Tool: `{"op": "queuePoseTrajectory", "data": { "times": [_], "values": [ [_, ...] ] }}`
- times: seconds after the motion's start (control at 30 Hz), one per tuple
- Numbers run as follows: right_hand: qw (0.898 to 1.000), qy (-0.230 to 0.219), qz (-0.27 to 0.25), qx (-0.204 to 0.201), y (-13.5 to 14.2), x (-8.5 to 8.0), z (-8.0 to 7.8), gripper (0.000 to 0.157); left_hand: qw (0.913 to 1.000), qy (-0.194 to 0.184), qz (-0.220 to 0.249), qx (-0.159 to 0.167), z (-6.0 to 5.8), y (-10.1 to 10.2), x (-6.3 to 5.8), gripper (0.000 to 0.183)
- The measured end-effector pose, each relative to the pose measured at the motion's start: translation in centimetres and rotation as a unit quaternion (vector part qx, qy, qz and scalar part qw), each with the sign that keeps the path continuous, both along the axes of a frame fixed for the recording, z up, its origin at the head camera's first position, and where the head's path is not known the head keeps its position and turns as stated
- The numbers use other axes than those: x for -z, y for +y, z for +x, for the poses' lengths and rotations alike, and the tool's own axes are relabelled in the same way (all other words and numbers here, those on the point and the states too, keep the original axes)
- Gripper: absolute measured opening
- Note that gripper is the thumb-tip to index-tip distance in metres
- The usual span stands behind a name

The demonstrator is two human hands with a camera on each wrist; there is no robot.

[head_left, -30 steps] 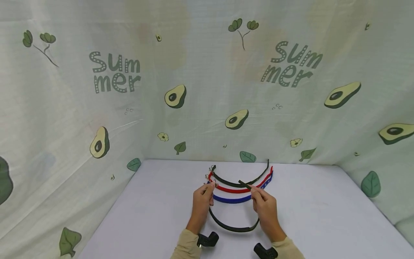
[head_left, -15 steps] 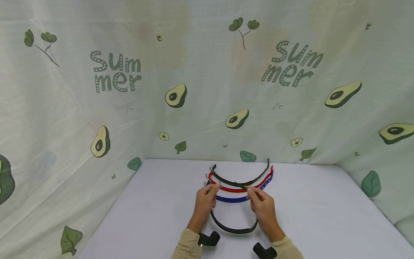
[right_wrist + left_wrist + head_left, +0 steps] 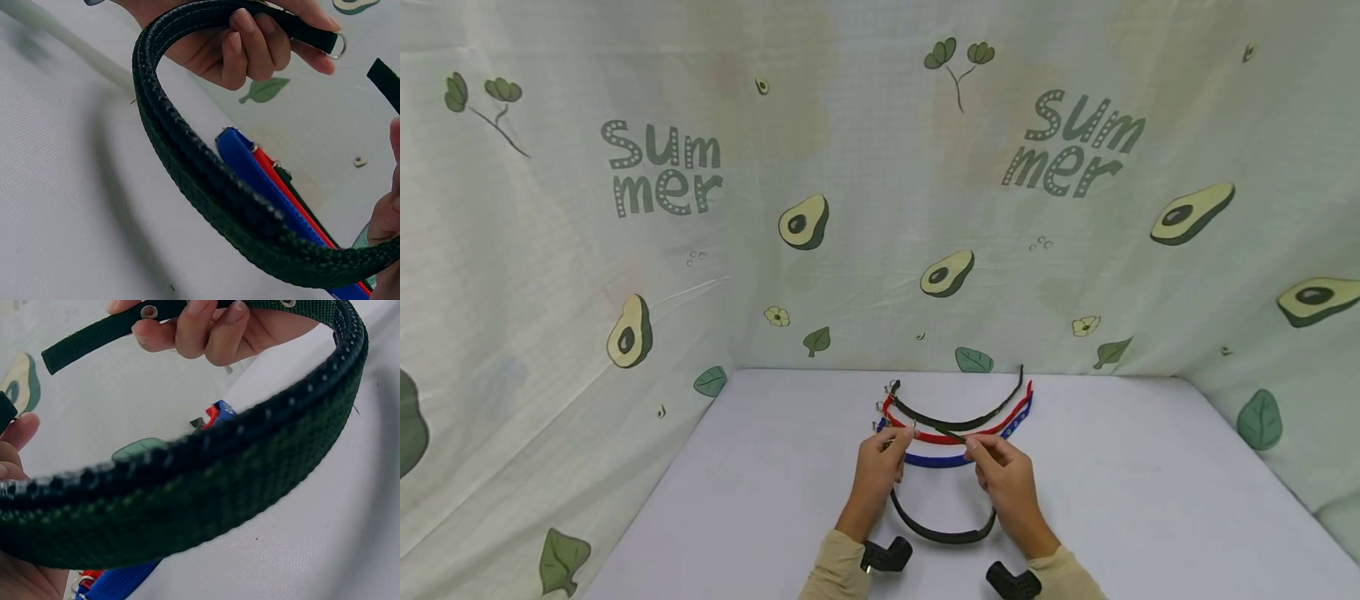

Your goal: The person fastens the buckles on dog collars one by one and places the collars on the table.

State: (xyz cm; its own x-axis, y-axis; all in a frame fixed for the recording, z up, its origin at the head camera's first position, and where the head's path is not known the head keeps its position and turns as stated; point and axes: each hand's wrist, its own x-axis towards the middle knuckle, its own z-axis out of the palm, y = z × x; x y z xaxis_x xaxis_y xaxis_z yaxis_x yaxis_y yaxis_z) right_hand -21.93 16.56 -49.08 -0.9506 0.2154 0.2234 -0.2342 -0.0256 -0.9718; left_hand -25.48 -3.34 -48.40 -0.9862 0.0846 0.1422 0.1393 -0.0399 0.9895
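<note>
A dark green dog collar [image 3: 943, 537] hangs in a loop between my two hands, its padded middle curving down close over the table. My left hand [image 3: 877, 467] pinches the end with the metal D-ring [image 3: 341, 46], which stands out past the fingertips. My right hand [image 3: 1006, 475] pinches the strap near its free tip [image 3: 949, 434], which points left toward the ring. Eyelets [image 3: 149, 312] show along that strap in the left wrist view. The tip and the ring are apart.
Beyond my hands, a blue collar [image 3: 934, 462], a red collar [image 3: 942, 439] and another dark collar [image 3: 955, 427] lie nested in curves on the white table [image 3: 760, 500]. A cloth printed with avocados [image 3: 947, 273] hangs behind the table's back edge.
My hands have drawn closer together, the right moving left and the left slightly right. The strap tip has come nearer the ring, and the collar's loop has narrowed.
</note>
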Motion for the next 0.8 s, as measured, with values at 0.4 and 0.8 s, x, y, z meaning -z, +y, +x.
{"op": "queuePoseTrajectory", "data": {
  "times": [0.4, 0.8],
  "values": [
    [1.000, -0.009, 0.000, -0.021, -0.5, -0.2, 0.1, 0.017, 0.9998, 0.009, -0.015, 0.002, 0.2, 0.4, 0.0, 0.029],
    [0.999, -0.002, 0.007, -0.034, -0.7, -0.1, 0.1, 0.020, 0.9993, 0.022, -0.025, 0.016, 1.1, 0.5, -1.5, 0.024]
  ]
}}
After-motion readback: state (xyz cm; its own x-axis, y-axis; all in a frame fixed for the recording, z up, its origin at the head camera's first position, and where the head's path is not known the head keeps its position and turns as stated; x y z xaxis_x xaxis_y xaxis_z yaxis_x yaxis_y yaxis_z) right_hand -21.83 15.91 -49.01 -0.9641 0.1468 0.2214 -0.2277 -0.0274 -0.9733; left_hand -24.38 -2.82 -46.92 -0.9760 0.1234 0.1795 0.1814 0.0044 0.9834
